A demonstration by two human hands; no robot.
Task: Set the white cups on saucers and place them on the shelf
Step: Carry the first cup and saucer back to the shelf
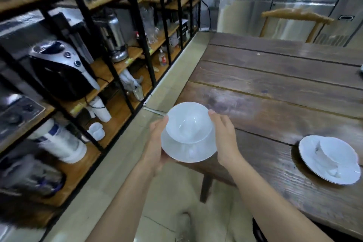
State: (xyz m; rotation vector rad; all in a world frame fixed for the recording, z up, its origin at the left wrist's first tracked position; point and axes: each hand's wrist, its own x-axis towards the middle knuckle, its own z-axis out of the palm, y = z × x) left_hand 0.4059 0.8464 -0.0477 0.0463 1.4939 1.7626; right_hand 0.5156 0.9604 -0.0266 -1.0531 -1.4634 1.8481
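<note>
Low at centre frame, both hands' fingers (211,113) clasp cup (188,122) on saucer (188,153); tilting toward the shelf (102,82) could slide it off.

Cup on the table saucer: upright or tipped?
Tipped. The cup lies on its side on the saucer on the table, mouth facing sideways, unlike the upright held cup.

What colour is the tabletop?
Dark brown wood planks with visible grain, seen in the head view.
</note>
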